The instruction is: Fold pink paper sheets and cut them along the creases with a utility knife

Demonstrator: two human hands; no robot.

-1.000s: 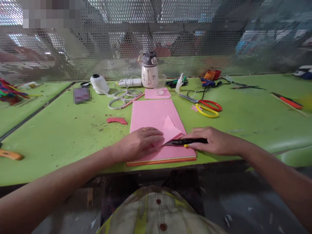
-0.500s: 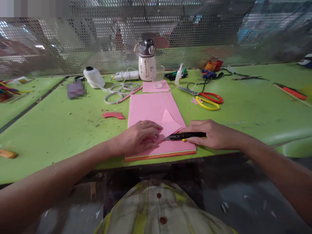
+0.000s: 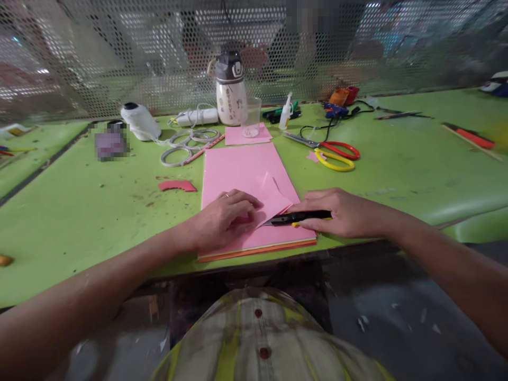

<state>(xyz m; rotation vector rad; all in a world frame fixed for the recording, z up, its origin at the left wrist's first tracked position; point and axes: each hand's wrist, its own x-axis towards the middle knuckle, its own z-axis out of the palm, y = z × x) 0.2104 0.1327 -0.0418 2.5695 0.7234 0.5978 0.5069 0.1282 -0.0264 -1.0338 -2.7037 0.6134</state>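
Observation:
My right hand is closed around a black utility knife with a yellow slider. Its blade points left and lies along the lower edge of a folded piece of pink paper, partly beneath it. That piece rests on a stack of coloured sheets, pink on top with orange at the lower edge. My left hand, a ring on one finger, leans on the stack with curled fingers gripping the left end of the folded piece. Its fingertips are partly hidden.
Scissors with red and yellow handles lie right of the stack, by a small pink star. Behind stand a bottle, a clear cup and a glue bottle. Tape rings, a thread spool and a red scrap are left.
The view has shifted slightly. The knife blade sits further under the folded paper's edge, and the paper's upper flap has lifted a little. Both hands keep their holds.

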